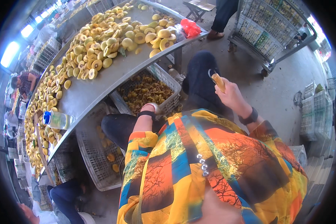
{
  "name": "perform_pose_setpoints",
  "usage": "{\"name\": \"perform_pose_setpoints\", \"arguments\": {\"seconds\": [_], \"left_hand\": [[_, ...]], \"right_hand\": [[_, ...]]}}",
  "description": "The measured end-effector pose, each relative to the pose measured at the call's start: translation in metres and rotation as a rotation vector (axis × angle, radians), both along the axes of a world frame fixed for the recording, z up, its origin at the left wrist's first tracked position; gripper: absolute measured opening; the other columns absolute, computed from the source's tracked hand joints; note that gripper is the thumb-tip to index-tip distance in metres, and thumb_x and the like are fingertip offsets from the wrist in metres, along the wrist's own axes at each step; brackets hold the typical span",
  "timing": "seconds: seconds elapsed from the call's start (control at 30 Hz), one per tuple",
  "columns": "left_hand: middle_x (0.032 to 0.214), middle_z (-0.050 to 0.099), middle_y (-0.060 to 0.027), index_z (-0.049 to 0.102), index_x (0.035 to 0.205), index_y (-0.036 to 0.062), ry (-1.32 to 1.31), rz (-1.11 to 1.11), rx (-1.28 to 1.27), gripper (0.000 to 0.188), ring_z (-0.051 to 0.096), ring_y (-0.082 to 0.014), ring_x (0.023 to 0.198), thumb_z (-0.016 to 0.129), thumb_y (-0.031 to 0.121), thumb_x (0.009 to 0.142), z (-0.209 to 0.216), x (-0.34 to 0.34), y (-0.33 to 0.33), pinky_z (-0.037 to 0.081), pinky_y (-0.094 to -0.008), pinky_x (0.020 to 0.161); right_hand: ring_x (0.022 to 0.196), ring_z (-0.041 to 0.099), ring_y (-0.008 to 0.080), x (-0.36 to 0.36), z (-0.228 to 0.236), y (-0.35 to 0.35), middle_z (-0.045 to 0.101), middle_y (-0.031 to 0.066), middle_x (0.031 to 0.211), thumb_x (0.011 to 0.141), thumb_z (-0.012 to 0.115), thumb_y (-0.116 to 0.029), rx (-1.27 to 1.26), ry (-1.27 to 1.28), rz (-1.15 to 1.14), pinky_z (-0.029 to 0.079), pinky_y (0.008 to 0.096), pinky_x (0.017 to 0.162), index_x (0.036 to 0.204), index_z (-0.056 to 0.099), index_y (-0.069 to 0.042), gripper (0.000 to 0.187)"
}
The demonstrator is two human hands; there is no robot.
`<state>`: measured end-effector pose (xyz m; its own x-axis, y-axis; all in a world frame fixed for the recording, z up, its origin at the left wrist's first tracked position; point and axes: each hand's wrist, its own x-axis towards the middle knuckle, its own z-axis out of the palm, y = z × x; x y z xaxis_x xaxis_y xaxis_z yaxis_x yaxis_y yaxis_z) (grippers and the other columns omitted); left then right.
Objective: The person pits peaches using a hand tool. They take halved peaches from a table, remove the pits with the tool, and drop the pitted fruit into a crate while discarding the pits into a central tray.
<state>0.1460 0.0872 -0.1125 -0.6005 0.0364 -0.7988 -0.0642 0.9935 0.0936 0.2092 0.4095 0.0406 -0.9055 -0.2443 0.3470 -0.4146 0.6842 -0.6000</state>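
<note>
I see yellow halved fruit (pixel 100 41) on a grey metal table (pixel 89 93), a white crate (pixel 164 80) of brownish-orange pits, and a red plastic bag (pixel 190 27). My shirt (pixel 212 168) is patterned orange, yellow, blue and black with dark tree branches. My right hand (pixel 230 95) grips a yellow-handled tool (pixel 217 80).

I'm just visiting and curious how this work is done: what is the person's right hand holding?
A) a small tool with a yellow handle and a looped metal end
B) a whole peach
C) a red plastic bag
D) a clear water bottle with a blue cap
A: the right hand is raised over the knee and grips a small tool with a yellow handle and a metal loop at its tip; the water bottle lies on the metal table.
</note>
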Motion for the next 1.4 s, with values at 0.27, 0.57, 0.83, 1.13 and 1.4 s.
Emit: {"name": "perform_pose_setpoints", "arguments": {"seconds": [0.27,0.57,0.83,1.13,1.4], "left_hand": [[0.128,0.051,-0.0087,0.054,0.123,0.01,-0.006,0.054,0.013,0.068,0.05,-0.0248,0.114,0.062,0.054,0.072,0.048,0.029,0.014,0.039,-0.0346,0.095],[0.129,0.05,-0.0093,0.053,0.123,0.0094,-0.041,0.082,0.052,0.066,0.049,-0.0247,0.115,0.063,0.051,0.073,0.036,0.027,0.01,0.038,-0.0339,0.096],[0.127,0.052,-0.0113,0.054,0.121,0.0059,-0.033,0.107,0.032,0.061,0.05,-0.0252,0.114,0.061,0.047,0.077,0.047,0.026,0.018,0.039,-0.0343,0.095],[0.1,0.065,-0.014,0.064,0.102,0.0021,0.086,0.051,0.069,0.039,0.063,-0.0249,0.09,0.06,0.027,0.073,0.01,0.012,0.004,0.048,-0.0329,0.078],[0.112,0.06,-0.0162,0.059,0.114,0.0073,0.082,0.008,0.111,0.052,0.057,-0.0305,0.102,0.056,0.04,0.074,0.018,0.024,-0.004,0.045,-0.0353,0.087]], "right_hand": [[0.073,0.06,0.0376,0.03,-0.005,0.001,0.059,0.0216,0.077,0.08,0.058,-0.008,-0.166,-0.084,-0.057,0.047,0.0352,0.064,0.101,0.055,-0.001,0.023],[0.073,0.06,0.0369,0.036,-0.004,-0.021,0.059,0.0211,0.079,0.08,0.058,-0.007,-0.198,-0.023,0.007,0.047,0.0347,0.064,0.102,0.056,-0.002,0.022],[0.066,0.062,0.0138,0.032,-0.02,-0.027,0.061,0.0098,0.073,0.083,0.058,-0.005,-0.183,-0.094,0.076,0.049,0.0269,0.063,0.106,0.054,0.0,0.024],[0.071,0.058,0.039,0.006,-0.033,-0.043,0.058,0.0212,0.076,0.08,0.059,-0.009,-0.184,-0.203,0.12,0.046,0.037,0.061,0.099,0.054,-0.003,0.021],[0.07,0.056,0.0391,-0.036,-0.039,-0.067,0.056,0.021,0.072,0.079,0.061,-0.009,-0.209,-0.211,0.192,0.045,0.0375,0.058,0.092,0.053,-0.003,0.017]]}}
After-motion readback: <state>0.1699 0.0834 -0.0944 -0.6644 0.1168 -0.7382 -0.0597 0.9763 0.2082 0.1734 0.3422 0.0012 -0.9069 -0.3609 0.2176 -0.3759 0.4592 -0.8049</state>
